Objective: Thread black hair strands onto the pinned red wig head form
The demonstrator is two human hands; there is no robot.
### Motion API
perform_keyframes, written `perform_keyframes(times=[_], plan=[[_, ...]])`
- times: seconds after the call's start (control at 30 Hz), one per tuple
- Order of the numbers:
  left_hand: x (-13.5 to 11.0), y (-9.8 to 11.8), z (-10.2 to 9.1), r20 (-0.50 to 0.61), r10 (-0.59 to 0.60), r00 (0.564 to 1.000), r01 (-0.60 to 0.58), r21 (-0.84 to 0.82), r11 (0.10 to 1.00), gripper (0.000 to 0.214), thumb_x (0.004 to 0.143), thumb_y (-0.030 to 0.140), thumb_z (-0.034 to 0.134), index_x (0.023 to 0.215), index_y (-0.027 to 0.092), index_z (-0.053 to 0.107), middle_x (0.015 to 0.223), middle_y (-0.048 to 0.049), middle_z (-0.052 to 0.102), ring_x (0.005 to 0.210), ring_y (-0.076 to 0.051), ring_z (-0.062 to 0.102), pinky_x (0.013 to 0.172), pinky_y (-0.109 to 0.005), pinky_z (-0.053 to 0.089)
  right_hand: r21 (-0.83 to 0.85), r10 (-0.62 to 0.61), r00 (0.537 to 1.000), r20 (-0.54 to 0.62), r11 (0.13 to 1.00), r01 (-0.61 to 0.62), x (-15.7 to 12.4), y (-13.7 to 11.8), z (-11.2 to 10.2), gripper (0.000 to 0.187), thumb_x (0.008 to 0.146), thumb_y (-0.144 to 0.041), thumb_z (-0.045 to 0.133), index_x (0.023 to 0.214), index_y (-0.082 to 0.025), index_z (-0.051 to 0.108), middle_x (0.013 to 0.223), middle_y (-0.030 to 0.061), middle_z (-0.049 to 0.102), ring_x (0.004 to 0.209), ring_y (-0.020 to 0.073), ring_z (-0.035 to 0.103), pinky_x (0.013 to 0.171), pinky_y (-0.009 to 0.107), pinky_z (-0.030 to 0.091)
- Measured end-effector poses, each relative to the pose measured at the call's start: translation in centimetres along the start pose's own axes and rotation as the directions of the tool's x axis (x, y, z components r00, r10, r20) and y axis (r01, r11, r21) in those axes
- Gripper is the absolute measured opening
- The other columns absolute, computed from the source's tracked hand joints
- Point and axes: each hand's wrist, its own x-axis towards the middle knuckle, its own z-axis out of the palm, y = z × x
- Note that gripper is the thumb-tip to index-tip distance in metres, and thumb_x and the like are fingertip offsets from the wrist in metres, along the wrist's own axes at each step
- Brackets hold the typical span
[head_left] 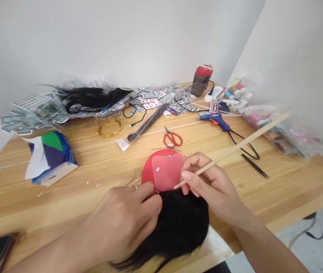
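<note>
Black hair (184, 220), stick (242, 144) in right hand (212, 186)

Got the left forearm (61, 237) slanted up from the low left, right forearm (266, 237) from the low right, both bare and angled inward. Got the left grip (128, 212) back-side up, fingers curled and bunched, can't really make out the thumb. Got the right grip (209, 182) more side-on, thumb stretched forward with its nail showing, index bent above in a pinch, other fingers curled in below.
</note>
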Motion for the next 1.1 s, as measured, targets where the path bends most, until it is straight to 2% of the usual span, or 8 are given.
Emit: perform_keyframes(times=[0.1,0.2,0.3,0.37,0.53,0.73,0.9,1.1], plan=[[-0.6,-0.8,0.7,-0.155,0.127,0.980,-0.131,-0.012,0.991,0.021,0.097,0.012,0.039,0.082,0.020,0.052,0.098,-0.0075,0.069,0.053,-0.011,0.052,0.049,-0.028,0.035,-0.002,0.013,1.000,-0.004,1.000,-0.013,0.0,0.1,-0.1,0.024,0.100,-0.042,0.058,0.091,-0.020,0.055,0.064,-0.0034,0.060,0.050,0.0095,0.046,0.047,0.022,0.034],[-0.6,-1.4,1.3,-0.190,0.171,0.967,-0.207,-0.187,0.960,0.018,0.096,0.010,0.043,0.083,0.018,0.053,0.123,-0.0115,0.070,0.063,-0.009,0.062,0.055,-0.025,0.043,0.019,0.041,0.999,0.007,0.999,-0.042,-0.1,0.2,-0.2,0.025,0.100,-0.044,0.059,0.091,-0.020,0.055,0.066,-0.0027,0.060,0.051,0.0097,0.048,0.047,0.021,0.035],[-0.4,-1.7,1.7,-0.203,0.123,0.971,-0.200,-0.425,0.883,0.018,0.095,0.007,0.047,0.081,0.018,0.052,0.119,-0.0105,0.073,0.067,-0.009,0.067,0.059,-0.021,0.047,0.045,0.044,0.999,0.030,0.998,-0.046,-0.2,0.3,-0.5,0.023,0.101,-0.041,0.058,0.092,-0.020,0.055,0.069,-0.0019,0.061,0.053,0.0089,0.048,0.047,0.020,0.036],[-0.4,-1.7,1.9,-0.211,0.067,0.975,-0.168,-0.513,0.842,0.019,0.093,0.006,0.047,0.080,0.019,0.051,0.112,-0.0093,0.075,0.067,-0.009,0.068,0.059,-0.020,0.047,0.039,0.036,0.999,0.038,0.999,-0.037,-0.2,0.3,-0.6,0.021,0.102,-0.038,0.057,0.091,-0.020,0.056,0.073,-0.0013,0.062,0.054,0.0085,0.049,0.048,0.019,0.037],[-0.5,-1.6,1.9,-0.201,0.013,0.979,-0.124,-0.546,0.828,0.019,0.093,0.007,0.048,0.080,0.019,0.051,0.107,-0.0090,0.076,0.068,-0.010,0.070,0.059,-0.020,0.047,-0.006,0.017,0.998,0.052,1.000,-0.017,-0.4,0.0,-0.7,0.020,0.103,-0.035,0.057,0.089,-0.021,0.057,0.076,0.0001,0.063,0.059,0.0099,0.055,0.049,0.019,0.039],[-0.5,-1.6,1.9,-0.184,-0.041,0.982,-0.078,-0.594,0.801,0.018,0.092,0.006,0.048,0.080,0.019,0.050,0.104,-0.0080,0.076,0.079,-0.012,0.073,0.063,-0.019,0.050,-0.105,-0.082,0.992,0.092,0.990,0.091,-0.5,0.2,-0.8,0.016,0.104,-0.025,0.053,0.090,-0.022,0.059,0.082,-0.0009,0.061,0.071,0.0096,0.061,0.060,0.018,0.045],[-0.6,-1.7,1.9,-0.160,-0.074,0.984,-0.043,-0.624,0.781,0.018,0.091,0.005,0.050,0.081,0.019,0.053,0.105,-0.0059,0.076,0.084,-0.013,0.075,0.070,-0.018,0.053,-0.089,-0.122,0.985,0.126,0.987,0.134,-0.6,0.8,-1.0,0.012,0.104,-0.024,0.053,0.093,-0.024,0.058,0.086,-0.0003,0.059,0.081,0.0125,0.063,0.068,0.022,0.048],[-0.5,-1.7,1.9,-0.150,-0.086,0.985,-0.031,-0.644,0.764,0.020,0.092,0.004,0.049,0.094,0.018,0.062,0.107,-0.0057,0.076,0.091,-0.014,0.074,0.080,-0.019,0.055,-0.034,-0.129,0.986,0.106,0.990,0.134,-0.7,0.9,-1.0,0.010,0.104,-0.023,0.054,0.094,-0.025,0.057,0.085,-0.0018,0.060,0.083,0.0115,0.065,0.074,0.021,0.052]])
